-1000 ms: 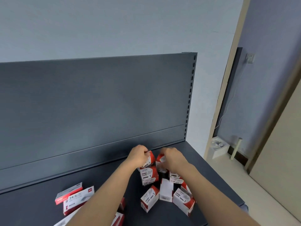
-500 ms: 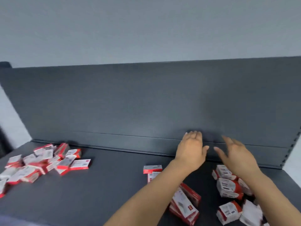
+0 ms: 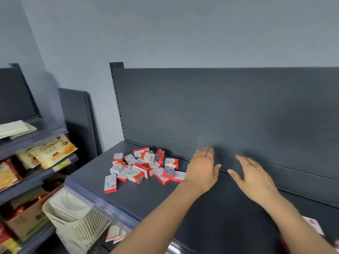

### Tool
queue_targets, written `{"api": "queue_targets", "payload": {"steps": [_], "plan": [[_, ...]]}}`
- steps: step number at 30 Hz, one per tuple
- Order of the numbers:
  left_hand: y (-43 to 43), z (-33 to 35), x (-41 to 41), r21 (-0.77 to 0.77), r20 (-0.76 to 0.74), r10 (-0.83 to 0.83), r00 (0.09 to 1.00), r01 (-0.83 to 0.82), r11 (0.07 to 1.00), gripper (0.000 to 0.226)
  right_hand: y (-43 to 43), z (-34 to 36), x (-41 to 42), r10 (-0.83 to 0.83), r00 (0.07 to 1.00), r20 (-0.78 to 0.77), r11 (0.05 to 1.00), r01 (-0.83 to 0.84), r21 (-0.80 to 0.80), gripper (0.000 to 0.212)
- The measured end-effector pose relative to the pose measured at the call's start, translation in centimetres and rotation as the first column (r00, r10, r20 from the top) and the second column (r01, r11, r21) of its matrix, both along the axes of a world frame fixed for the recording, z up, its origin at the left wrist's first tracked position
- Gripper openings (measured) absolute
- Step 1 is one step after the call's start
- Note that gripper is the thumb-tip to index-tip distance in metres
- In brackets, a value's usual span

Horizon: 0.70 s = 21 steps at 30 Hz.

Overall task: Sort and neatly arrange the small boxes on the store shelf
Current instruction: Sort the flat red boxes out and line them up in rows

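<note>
box pile (image 3: 145,166) just l of l hand (image 3: 202,171) | both hands empty, fingers straight | r hand (image 3: 255,177)

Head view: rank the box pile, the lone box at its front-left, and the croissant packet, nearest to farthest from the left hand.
1. Box pile: just left of the left hand.
2. Lone box: past the pile, front left.
3. Croissant packet: far left, on the neighbouring shelving.

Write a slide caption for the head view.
Open left hand and right hand reach over the shelf beside a jumbled pile of small boxes.
</note>
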<state>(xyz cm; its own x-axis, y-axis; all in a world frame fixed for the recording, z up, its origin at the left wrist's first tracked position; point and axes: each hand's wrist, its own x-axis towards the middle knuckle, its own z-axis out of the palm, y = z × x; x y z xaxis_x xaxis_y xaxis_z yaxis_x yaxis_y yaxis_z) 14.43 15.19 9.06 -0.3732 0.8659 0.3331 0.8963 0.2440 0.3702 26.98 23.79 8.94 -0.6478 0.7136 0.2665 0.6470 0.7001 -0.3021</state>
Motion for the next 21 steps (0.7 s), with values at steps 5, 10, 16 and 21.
{"api": "queue_targets", "payload": {"steps": [5, 10, 16, 21], "plan": [[-6.6, -1.1, -11.5, -0.039, 0.023, 0.109, 0.994, -0.108, 0.993, 0.054, -5.3, -2.1, -11.2, 0.063, 0.997, 0.037, 0.996, -0.060, -0.064, 0.056], [-12.9, -3.2, -19.3, -0.180, 0.058, 0.400, 0.915, -0.385, 0.905, 0.048, -9.7, -4.3, -19.4, 0.171, 0.983, 0.063, 0.981, -0.164, -0.102, 0.038], [-16.6, -6.8, -23.3, -0.413, -0.043, 0.572, 0.819, -0.536, 0.736, 0.071, -13.3, -6.4, -24.8, 0.252, 0.962, 0.101, 0.967, -0.246, -0.065, 0.039], [-16.5, -7.2, -23.4, -0.444, 0.002, 0.590, 0.807, -0.528, 0.724, 0.073, -14.1, -7.1, -26.6, 0.275, 0.950, 0.150, 0.960, -0.279, 0.011, 0.048]]}}
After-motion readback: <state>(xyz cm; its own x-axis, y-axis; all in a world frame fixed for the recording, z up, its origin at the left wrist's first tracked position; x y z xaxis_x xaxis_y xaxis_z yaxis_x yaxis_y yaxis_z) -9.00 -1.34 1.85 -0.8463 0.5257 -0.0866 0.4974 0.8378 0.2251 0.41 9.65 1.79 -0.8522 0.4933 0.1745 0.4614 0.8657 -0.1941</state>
